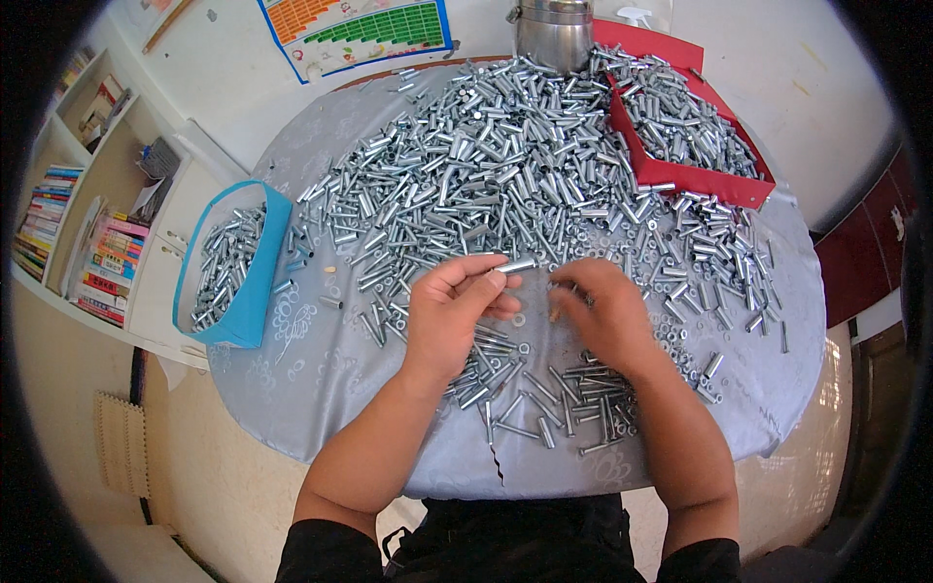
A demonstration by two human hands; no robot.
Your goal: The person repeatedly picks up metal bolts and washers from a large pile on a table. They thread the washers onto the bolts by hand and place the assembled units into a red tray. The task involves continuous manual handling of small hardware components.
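closest in, on the worktop (321, 398) just nearside of the big metal heap (486, 146): loose bolts (607, 413), scattered every which way. then, along the heap's near right edge, a bunch of nuts (669, 335). over the heap's near edge: left hand (452, 306), fingers pinched round a shiny metal sleeve (520, 265). over that same edge, slightly right: right hand (607, 306), fingers curled, can't tell if gripping anything. looks like the fitting step, probably pairing something with the sleeve. for the next move, best to hold that left pinch steady and line up carefully at the sleeve's free end. left of the heap: blue box (255, 306) with metal pieces (228, 257) inside. at the heap's far right: red box (705, 182), loaded likewise. behind the heap: steel container (554, 34).
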